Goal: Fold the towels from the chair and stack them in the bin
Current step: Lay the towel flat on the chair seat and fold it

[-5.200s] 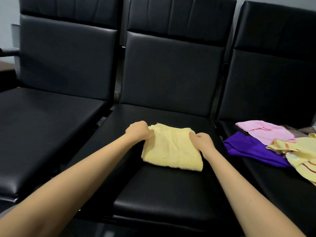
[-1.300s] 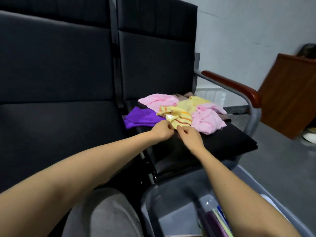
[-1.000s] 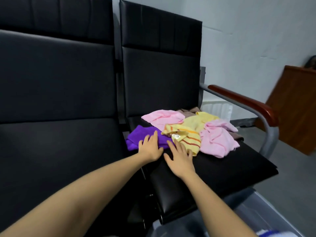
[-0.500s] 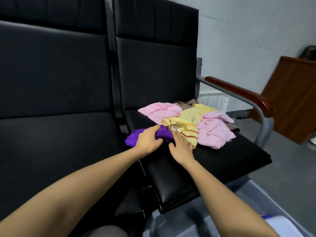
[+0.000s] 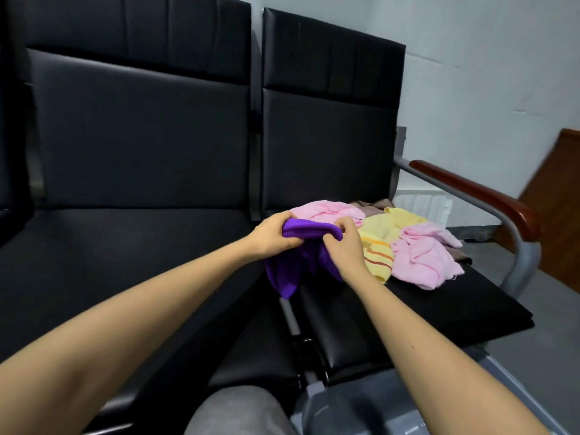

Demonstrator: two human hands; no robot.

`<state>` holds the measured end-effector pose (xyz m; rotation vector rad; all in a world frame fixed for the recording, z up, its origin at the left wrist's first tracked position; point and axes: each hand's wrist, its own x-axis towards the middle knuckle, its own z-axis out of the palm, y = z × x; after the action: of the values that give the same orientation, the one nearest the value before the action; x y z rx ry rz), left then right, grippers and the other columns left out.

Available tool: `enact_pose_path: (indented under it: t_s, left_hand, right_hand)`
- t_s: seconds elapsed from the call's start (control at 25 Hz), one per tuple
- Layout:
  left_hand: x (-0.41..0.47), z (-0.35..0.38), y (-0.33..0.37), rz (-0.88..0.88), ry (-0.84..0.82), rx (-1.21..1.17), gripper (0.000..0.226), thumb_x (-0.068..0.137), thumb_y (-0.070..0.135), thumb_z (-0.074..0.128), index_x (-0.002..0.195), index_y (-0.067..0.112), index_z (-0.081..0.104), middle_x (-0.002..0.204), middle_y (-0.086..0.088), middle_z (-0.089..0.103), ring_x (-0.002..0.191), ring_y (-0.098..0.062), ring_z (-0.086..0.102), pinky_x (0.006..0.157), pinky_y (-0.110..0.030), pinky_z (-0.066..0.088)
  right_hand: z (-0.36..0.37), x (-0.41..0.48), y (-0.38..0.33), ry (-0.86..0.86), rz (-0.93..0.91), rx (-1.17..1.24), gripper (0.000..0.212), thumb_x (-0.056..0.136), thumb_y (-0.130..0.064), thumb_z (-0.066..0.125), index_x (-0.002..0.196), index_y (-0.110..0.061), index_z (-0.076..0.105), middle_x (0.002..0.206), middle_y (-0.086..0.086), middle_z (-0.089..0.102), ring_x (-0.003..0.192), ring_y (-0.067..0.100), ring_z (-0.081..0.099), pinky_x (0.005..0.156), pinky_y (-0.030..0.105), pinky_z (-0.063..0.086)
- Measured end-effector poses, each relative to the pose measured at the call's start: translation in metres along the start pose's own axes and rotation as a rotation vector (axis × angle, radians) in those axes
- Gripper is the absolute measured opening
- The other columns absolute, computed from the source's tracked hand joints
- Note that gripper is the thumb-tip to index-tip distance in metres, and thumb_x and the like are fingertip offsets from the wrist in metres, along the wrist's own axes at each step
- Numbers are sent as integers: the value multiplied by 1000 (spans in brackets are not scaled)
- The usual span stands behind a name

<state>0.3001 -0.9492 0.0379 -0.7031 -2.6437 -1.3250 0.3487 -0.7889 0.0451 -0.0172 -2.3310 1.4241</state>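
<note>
The task looks partway through at best. Both hands hold the purple towel [image 5: 309, 229] bunched and unfolded just above the front edge of the right-hand chair [image 5: 408, 312]. The left hand [image 5: 270, 237] has its grip closed round one end of the top edge and the right hand [image 5: 346, 249] pinches the other, with the rest of the cloth hanging between them. Folding it appears to be the step at hand. A loose pile waits on the seat behind: two pink towels [image 5: 422, 260], a striped yellow towel [image 5: 378, 255], a plain yellow towel [image 5: 397, 219] and a brown cloth [image 5: 373, 204] mostly buried at the back. Only a grey corner of the bin [image 5: 361, 412] shows at the bottom edge. Its inside is cut off, so I cannot tell how many folded towels are already stacked there.
</note>
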Motion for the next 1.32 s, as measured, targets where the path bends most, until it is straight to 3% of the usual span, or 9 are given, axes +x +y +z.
enact_pose_path:
  t_s: [0.16,0.32,0.44,0.52,0.68,0.84,0.96,1.08,1.32]
  left_hand:
    - [-18,-66,-4,-30,-31,494,39,82,26,67,116,14,53,114,-9,54,110,-25,51,95,-39,37]
    - [-42,-153,-28,199,371,1148,63,72,34,73,125,16,45,109,-11,53,102,-27,41,84,-38,27]
    - [-68,-199,-52,255,552,1296,104,42,44,86,130,14,37,98,-10,57,90,-25,39,77,-36,27]
    - [-96,-203,-71,100,359,1236,114,46,55,84,138,14,31,112,-11,51,101,-27,42,84,-38,33]
    - [-165,-166,-114,-283,-96,863,60,85,49,60,133,18,42,129,-7,43,123,-25,39,97,-34,30]
    - [-184,-152,-121,-209,-75,586,22,83,17,62,100,11,49,101,-5,54,98,-24,53,79,-32,39]
    - [-189,-147,-112,-254,-69,276,40,81,24,69,110,22,42,91,5,57,86,-16,58,78,-30,46]
    - [-191,-143,-113,-202,-27,273,26,88,16,62,114,15,59,104,-2,65,99,-18,60,84,-27,43]
    - [-194,-187,-124,-153,348,447,26,86,-3,51,105,8,65,109,-6,65,107,-25,58,84,-25,40]
  right_hand:
    - [32,-4,-28,-137,-150,-170,20,82,7,49,89,-11,44,96,5,41,76,12,41,63,12,35]
    - [91,-2,-76,-172,-322,-354,46,83,7,50,124,-13,47,120,8,36,109,24,46,98,31,38]
    - [144,-6,-111,-174,-380,-535,63,83,-15,59,141,-18,33,131,7,30,121,26,33,106,35,25]
    - [174,-19,-112,-257,-332,-621,64,81,-31,62,138,-21,37,131,6,30,123,28,30,105,36,23]
    - [209,-53,-74,-695,-425,-894,37,86,-31,55,121,-18,54,127,6,43,124,28,36,100,35,26]
    - [206,-52,-80,-831,-486,-762,16,83,-12,51,99,-15,48,110,7,56,107,27,54,84,35,42]
    - [207,-63,-90,-883,-477,-579,24,81,-6,52,98,-21,44,93,0,55,90,24,56,78,38,46]
    - [207,-73,-88,-943,-514,-515,22,81,-11,59,98,-21,47,92,-4,54,90,22,55,80,38,46]
    - [193,-58,-52,-603,-445,-913,29,88,-23,53,117,-22,51,119,2,55,115,23,50,94,33,33]
